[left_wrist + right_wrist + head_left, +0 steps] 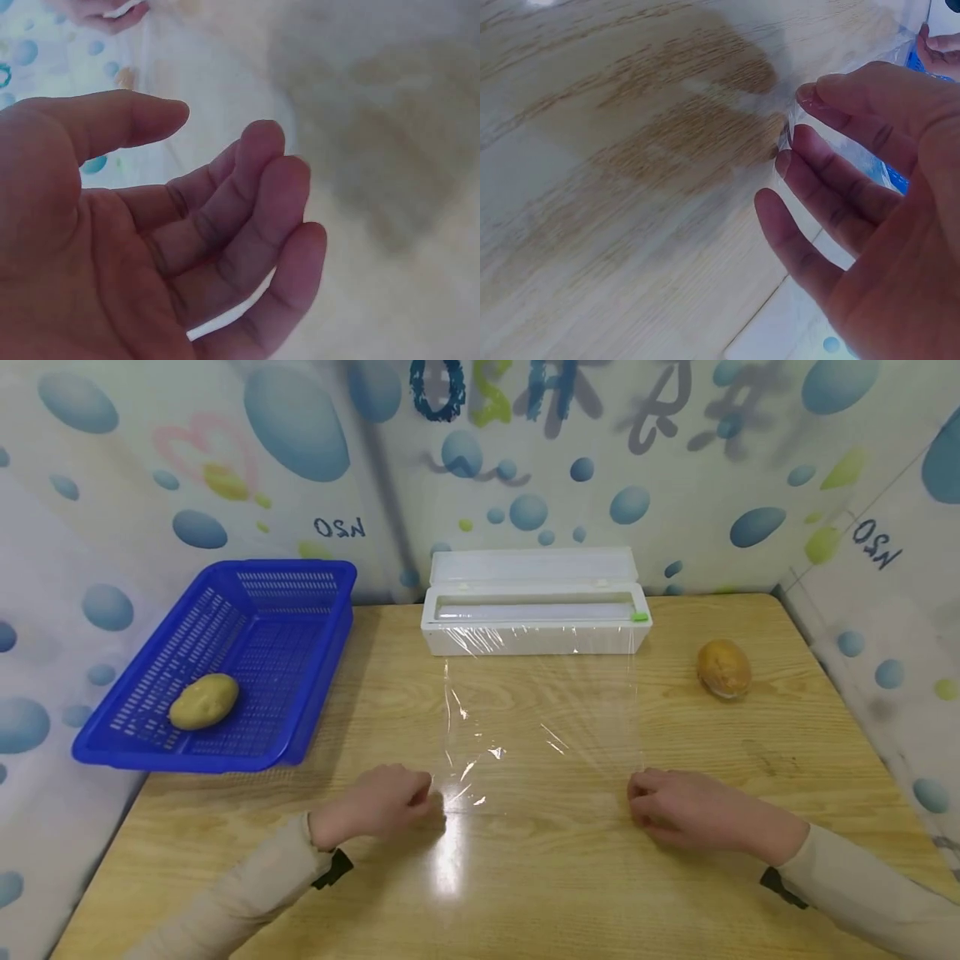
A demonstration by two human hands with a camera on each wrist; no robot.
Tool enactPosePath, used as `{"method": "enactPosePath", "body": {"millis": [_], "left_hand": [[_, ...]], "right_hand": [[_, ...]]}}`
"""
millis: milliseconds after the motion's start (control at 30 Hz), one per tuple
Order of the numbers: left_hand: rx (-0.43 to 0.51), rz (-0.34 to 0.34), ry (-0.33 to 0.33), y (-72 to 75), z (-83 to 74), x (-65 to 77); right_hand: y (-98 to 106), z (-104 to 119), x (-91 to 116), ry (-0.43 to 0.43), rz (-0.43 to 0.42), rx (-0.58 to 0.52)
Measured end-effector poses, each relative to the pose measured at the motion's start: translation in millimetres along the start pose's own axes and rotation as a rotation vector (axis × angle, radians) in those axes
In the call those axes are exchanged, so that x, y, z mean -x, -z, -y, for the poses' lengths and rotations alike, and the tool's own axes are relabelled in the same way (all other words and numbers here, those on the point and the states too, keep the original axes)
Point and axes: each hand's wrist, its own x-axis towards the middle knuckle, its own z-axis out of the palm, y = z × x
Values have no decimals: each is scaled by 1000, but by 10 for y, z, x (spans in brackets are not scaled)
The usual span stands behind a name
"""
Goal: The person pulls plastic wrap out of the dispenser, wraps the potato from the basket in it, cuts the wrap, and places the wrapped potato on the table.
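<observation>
1. Clear cling film point(543, 727) is spanning mid-worktop point(540, 893), running from wrap dispenser point(536, 639) at far edge twd. near edge.
2. R hand point(690, 810) is pinching film's near R corner; L hand point(382, 802), by L side, is gripping nothing, fingers loosely bent, thumb apart.
3. Prob. feather-light, limp, clingy, tear-prone; 2 near corners are offering best hold.
4. Film's looking glossy, creasing w/ white glints, esp. L.

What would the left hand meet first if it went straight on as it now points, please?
Most likely the clear film, whose edge lies beside the left hand; depth is unclear, so they may be touching.
</observation>
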Motion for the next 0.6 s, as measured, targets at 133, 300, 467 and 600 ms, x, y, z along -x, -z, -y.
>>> {"method": "enactPosePath", "body": {"millis": [133,300,467,600], "left_hand": [[-31,-46,18,255,14,-6],[-15,-145,67,733,144,51],[1,-202,218,1306,451,178],[-34,-194,371,1688,808,279]], "right_hand": [[4,-28,14,19,-26,20],[5,-50,17,73,-80,36],[-8,-60,-1,117,-130,62],[1,-67,-8,136,-154,75]]}}
